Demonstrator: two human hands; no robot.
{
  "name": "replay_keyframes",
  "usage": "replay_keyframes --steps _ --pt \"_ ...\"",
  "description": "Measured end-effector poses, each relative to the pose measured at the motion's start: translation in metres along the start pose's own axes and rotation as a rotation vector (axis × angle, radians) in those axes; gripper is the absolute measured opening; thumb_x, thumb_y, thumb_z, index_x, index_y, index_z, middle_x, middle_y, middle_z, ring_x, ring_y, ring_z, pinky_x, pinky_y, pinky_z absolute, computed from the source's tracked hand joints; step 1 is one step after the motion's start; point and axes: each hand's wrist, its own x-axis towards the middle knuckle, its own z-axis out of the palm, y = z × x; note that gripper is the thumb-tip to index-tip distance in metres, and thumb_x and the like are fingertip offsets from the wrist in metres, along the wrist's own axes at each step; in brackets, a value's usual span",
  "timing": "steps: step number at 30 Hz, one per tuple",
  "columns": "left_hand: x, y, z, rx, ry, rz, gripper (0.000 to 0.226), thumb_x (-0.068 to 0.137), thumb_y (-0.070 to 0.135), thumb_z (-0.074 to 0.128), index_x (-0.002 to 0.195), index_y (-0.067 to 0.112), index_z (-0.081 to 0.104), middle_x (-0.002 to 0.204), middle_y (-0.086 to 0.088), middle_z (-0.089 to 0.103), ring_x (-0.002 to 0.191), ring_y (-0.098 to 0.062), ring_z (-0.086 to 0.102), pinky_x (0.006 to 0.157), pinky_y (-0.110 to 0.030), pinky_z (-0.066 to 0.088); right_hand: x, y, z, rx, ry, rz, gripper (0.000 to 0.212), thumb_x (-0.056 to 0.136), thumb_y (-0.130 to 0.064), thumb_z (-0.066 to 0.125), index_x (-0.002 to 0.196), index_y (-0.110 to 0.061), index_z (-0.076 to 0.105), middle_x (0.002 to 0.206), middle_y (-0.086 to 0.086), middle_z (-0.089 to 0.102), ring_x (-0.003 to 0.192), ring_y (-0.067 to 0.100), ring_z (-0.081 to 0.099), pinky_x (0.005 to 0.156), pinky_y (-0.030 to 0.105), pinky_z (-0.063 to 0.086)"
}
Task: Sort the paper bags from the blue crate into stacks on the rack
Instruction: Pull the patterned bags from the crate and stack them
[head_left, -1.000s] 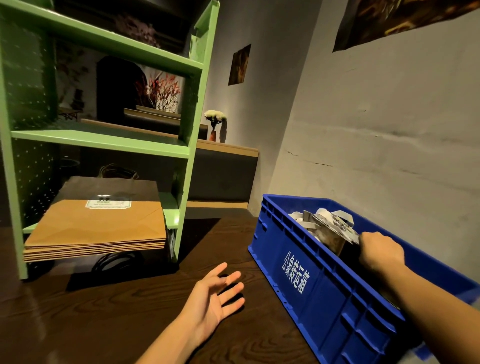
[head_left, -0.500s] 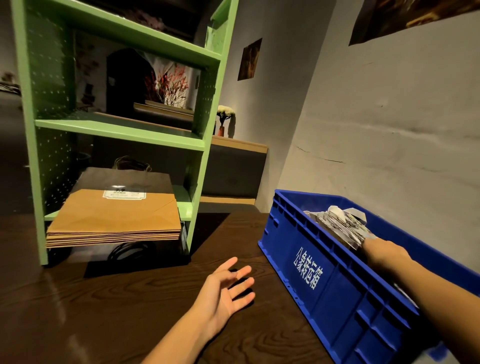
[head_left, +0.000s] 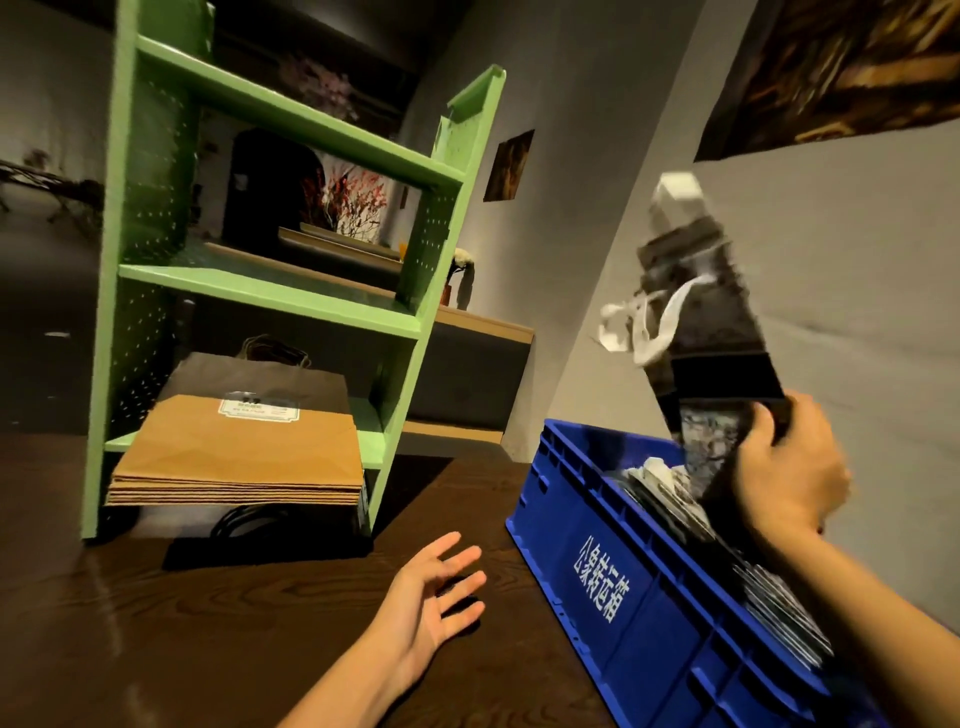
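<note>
My right hand (head_left: 784, 467) grips the lower end of a dark patterned paper bag (head_left: 711, 332) with white ribbon handles, held up above the blue crate (head_left: 613, 566); the bag is motion-blurred. More patterned bags lie inside the crate. My left hand (head_left: 434, 587) hovers over the dark wooden table with fingers spread, holding nothing. A stack of brown paper bags (head_left: 239, 457) lies on the lowest shelf of the green rack (head_left: 410, 322), left of the crate.
The rack's middle and upper shelves hold nothing. A grey wall runs close behind the crate, with a dark poster (head_left: 831, 73) above. A black cable (head_left: 244, 519) lies under the rack. A wooden ledge (head_left: 488, 325) with a small flower vase stands behind.
My right hand has lifted a dark patterned bag up out of the crate. The view has shifted right and closer. My left hand has stayed open over the table.
</note>
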Motion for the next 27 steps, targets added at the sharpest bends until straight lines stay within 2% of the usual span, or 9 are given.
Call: replay_keyframes --steps 2,5,8,12,15,19,21,23,27 --pt "0.000 0.004 0.002 0.010 0.049 0.106 0.033 0.098 0.003 0.058 0.126 0.018 0.067 0.116 -0.007 0.078 0.111 -0.033 0.072 0.091 -0.049 0.059 0.002 -0.029 0.003 0.248 -0.027 0.111 0.022 0.098 -0.031 0.059 0.113 -0.015 0.063 0.102 0.015 0.069 0.091 0.037 0.063 0.075 0.040 0.045" --pt "-0.002 0.011 0.001 -0.076 0.068 0.168 0.025 0.101 0.004 0.056 0.123 0.008 0.067 0.116 -0.014 0.078 0.108 -0.038 0.072 0.093 -0.052 0.058 -0.017 -0.053 0.011 0.523 -0.355 0.239 0.029 0.083 -0.040 0.071 0.094 -0.015 0.063 0.085 0.002 0.060 0.079 0.018 0.053 0.071 0.034 0.040" --pt "-0.012 0.015 0.001 -0.179 -0.095 0.092 0.032 0.105 0.028 0.053 0.130 0.012 0.063 0.130 -0.018 0.072 0.114 -0.041 0.071 0.099 -0.057 0.053 -0.072 -0.060 0.008 0.483 -0.668 0.170 0.014 0.086 -0.027 0.076 0.090 -0.016 0.069 0.080 -0.008 0.069 0.072 0.012 0.063 0.068 0.032 0.048" --pt "-0.015 0.010 -0.002 -0.148 -0.315 -0.005 0.068 0.089 0.052 0.071 0.147 0.022 0.052 0.147 -0.017 0.059 0.138 -0.038 0.055 0.112 -0.061 0.044 -0.134 -0.071 -0.005 0.190 -0.606 -0.147 0.010 0.092 -0.034 0.069 0.100 -0.029 0.067 0.086 -0.010 0.072 0.083 0.018 0.068 0.075 0.041 0.054" --pt "-0.010 0.006 -0.006 -0.177 -0.323 0.021 0.095 0.079 0.035 0.087 0.159 0.032 0.035 0.163 -0.018 0.039 0.149 -0.039 0.038 0.115 -0.066 0.037 -0.142 -0.101 -0.029 0.088 -0.477 -0.320 0.011 0.095 -0.037 0.065 0.105 -0.037 0.062 0.079 -0.016 0.062 0.077 0.016 0.061 0.065 0.034 0.046" --pt "0.000 0.002 -0.013 -0.165 -0.320 0.051 0.106 0.078 0.028 0.091 0.163 0.025 0.027 0.157 -0.013 0.050 0.144 -0.035 0.049 0.117 -0.067 0.034 -0.126 -0.115 -0.034 0.293 -0.549 -0.148 0.017 0.091 -0.033 0.069 0.106 -0.032 0.064 0.085 -0.016 0.068 0.079 0.012 0.061 0.071 0.037 0.049" --pt "-0.003 0.004 -0.013 -0.164 -0.385 0.060 0.094 0.086 0.035 0.084 0.162 0.023 0.029 0.160 -0.014 0.046 0.145 -0.036 0.047 0.119 -0.066 0.032 -0.126 -0.107 -0.019 0.367 -0.628 -0.053 0.016 0.089 -0.025 0.072 0.104 -0.028 0.067 0.090 -0.015 0.070 0.082 0.009 0.064 0.073 0.037 0.051" --pt "-0.010 0.007 -0.007 -0.106 -0.425 0.121 0.063 0.098 0.028 0.069 0.155 0.019 0.044 0.154 -0.019 0.052 0.140 -0.039 0.052 0.118 -0.067 0.032 -0.143 -0.093 -0.006 0.383 -0.708 0.045 0.011 0.091 -0.022 0.071 0.099 -0.026 0.066 0.091 -0.013 0.070 0.085 0.012 0.066 0.074 0.038 0.052" --pt "-0.012 0.009 -0.009 0.062 -0.175 0.166 0.040 0.106 0.003 0.049 0.143 0.016 0.056 0.133 -0.016 0.071 0.121 -0.037 0.068 0.104 -0.060 0.052 -0.170 -0.056 0.013 0.235 -0.857 0.153 0.003 0.096 -0.027 0.064 0.097 -0.024 0.063 0.092 -0.005 0.069 0.088 0.024 0.065 0.078 0.045 0.053"
